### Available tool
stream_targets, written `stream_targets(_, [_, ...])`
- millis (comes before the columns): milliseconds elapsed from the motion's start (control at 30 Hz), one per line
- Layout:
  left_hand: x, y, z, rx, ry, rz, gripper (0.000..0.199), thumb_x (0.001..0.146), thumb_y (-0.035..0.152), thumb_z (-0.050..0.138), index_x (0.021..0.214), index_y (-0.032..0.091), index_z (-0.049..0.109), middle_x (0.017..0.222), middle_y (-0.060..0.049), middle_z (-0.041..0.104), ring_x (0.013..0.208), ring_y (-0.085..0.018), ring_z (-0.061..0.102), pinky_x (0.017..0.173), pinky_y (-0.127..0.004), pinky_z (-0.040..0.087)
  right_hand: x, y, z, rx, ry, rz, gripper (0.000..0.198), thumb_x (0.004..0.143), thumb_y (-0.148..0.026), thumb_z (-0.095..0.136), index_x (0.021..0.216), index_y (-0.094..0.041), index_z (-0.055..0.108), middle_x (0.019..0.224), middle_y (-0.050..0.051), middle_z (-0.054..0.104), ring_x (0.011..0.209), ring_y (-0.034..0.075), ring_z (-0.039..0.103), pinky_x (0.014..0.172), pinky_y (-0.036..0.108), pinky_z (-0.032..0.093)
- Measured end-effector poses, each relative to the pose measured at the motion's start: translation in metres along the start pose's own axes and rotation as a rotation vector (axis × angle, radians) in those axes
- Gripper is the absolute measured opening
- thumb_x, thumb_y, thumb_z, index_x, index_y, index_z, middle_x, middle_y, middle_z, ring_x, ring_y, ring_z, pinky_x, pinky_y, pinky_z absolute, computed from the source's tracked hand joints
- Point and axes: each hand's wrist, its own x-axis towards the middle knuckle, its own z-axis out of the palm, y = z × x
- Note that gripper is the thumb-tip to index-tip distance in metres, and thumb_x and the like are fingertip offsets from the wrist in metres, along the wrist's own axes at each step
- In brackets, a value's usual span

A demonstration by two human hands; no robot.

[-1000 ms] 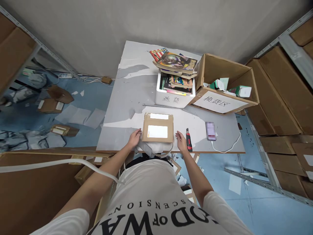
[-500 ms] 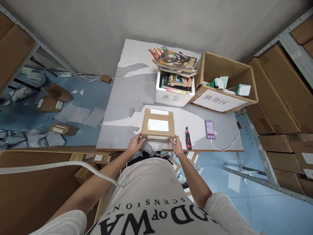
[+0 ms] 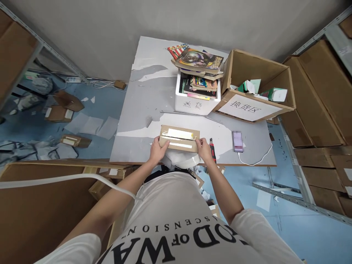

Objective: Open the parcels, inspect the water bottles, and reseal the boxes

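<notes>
A small brown cardboard box (image 3: pixel 179 138) with white labels and clear tape is held between my two hands near the front edge of the table. My left hand (image 3: pixel 158 150) grips its left end, the thumb lying on the near side. At the right end, the fingers of my right hand (image 3: pixel 204 149) close on the corner. A taped seam runs along the side turned up toward me. Below the box, whitish plastic wrapping (image 3: pixel 181 158) lies at the table edge. A red and black box cutter (image 3: pixel 212 151) rests just right of my right hand, partly hidden by it.
Behind the box stands a white bin (image 3: pixel 196 104) stacked with books and magazines. To its right is an open carton (image 3: pixel 261 99) with small green and white boxes inside. A phone (image 3: pixel 237 141) on a white cable lies at the right. A large carton (image 3: pixel 41 209) stands at the lower left.
The box has been tipped so that its taped side now faces up toward me. Both hands have shifted up along its ends, and more of the whitish plastic shows below it.
</notes>
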Motion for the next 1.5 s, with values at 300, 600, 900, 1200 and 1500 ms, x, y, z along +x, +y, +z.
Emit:
stream_targets(300, [0.038,0.020,0.009,0.111,0.000,-0.099,0.054,0.079,0.054,0.060,0.115,0.017,0.046,0.118,-0.015,0.060,0.109,-0.029,0.058,0.091,-0.040,0.046,0.056,-0.014,-0.008,-0.089,-0.028,0.009,0.038,0.091,-0.059,0.032,0.088,-0.023,0.046,0.090,0.007,0.063,0.083,0.023,0.057,0.071,0.029,0.038])
stream_targets(600, [0.001,0.000,0.013,0.039,-0.008,-0.052,0.054,0.081,0.052,0.058,0.118,0.015,0.045,0.116,-0.015,0.059,0.108,-0.028,0.058,0.091,-0.042,0.046,0.028,0.007,-0.008,-0.096,-0.113,-0.013,0.033,0.090,-0.053,0.034,0.092,-0.022,0.046,0.087,0.006,0.063,0.078,0.023,0.058,0.071,0.032,0.041])
stream_targets(900, [0.008,0.023,0.028,0.365,0.085,0.532,0.044,0.088,0.035,0.055,0.128,0.018,0.049,0.130,-0.016,0.054,0.126,-0.029,0.046,0.109,-0.050,0.027,0.055,-0.006,-0.011,-0.061,-0.159,0.091,0.043,0.090,-0.057,0.035,0.111,-0.021,0.047,0.100,0.010,0.066,0.086,0.024,0.061,0.078,0.036,0.045])
stream_targets(1200, [-0.005,0.011,0.043,0.538,-0.060,0.905,0.037,0.092,0.012,0.041,0.120,0.024,0.062,0.123,-0.008,0.064,0.120,-0.022,0.054,0.103,-0.041,0.032,0.033,0.097,-0.006,-0.307,0.028,0.332,0.048,0.088,-0.046,0.044,0.127,-0.016,0.042,0.126,0.018,0.050,0.119,0.027,0.048,0.094,0.036,0.041])
stream_targets(1500, [-0.011,0.008,0.044,0.532,-0.005,0.914,0.035,0.093,0.014,0.042,0.118,0.026,0.062,0.121,-0.006,0.066,0.117,-0.019,0.056,0.103,-0.039,0.032,0.038,0.138,-0.003,-0.536,-0.227,0.326,0.033,0.089,-0.017,0.039,0.120,-0.011,0.048,0.114,0.017,0.051,0.109,0.026,0.052,0.091,0.035,0.039])
